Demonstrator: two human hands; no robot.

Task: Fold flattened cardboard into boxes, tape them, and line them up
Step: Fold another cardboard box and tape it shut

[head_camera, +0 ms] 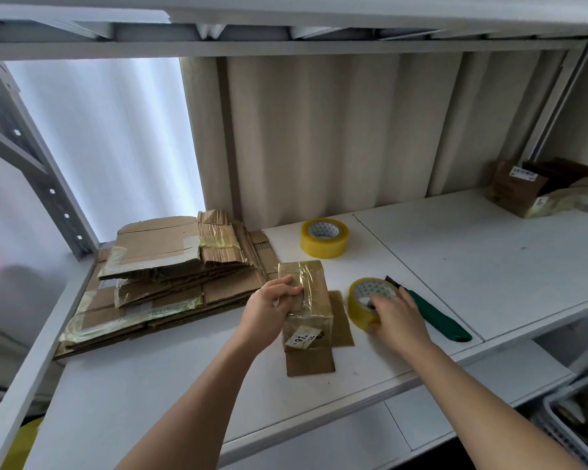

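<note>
- The worktop [472, 266] is a white shelf board inside a pale metal rack, with another shelf close overhead and a ribbed beige panel behind it.
- A bright translucent sheet fills the back left of the bay, beside a perforated upright.
- A stack [157, 283] of flattened cardboard, streaked with old yellowish tape, lies at the left of the worktop.
- A spare roll [324, 237] of yellowish tape lies flat near the back wall, well apart from the hands.
- An open carton [530, 191] sits at the far right end of the worktop.
- A grey crate [571, 425] shows at the lower right, below the worktop.
- The box [306, 300] is small, brown and folded up, standing in the middle of the worktop just right of the stack; glossy tape runs over its top and a torn white label sticks to its near face.
- Its bottom flaps lie splayed flat on the worktop to the near side and to the right.
- The left hand [272, 310] grips the box's top from the left, fingers curled over the taped seam.
- The right hand [396, 317] holds a tape roll [367, 301] just right of the box, fingers curled over its rim and into the core.
- A green knife [438, 317] lies on the worktop just beyond that hand.
</note>
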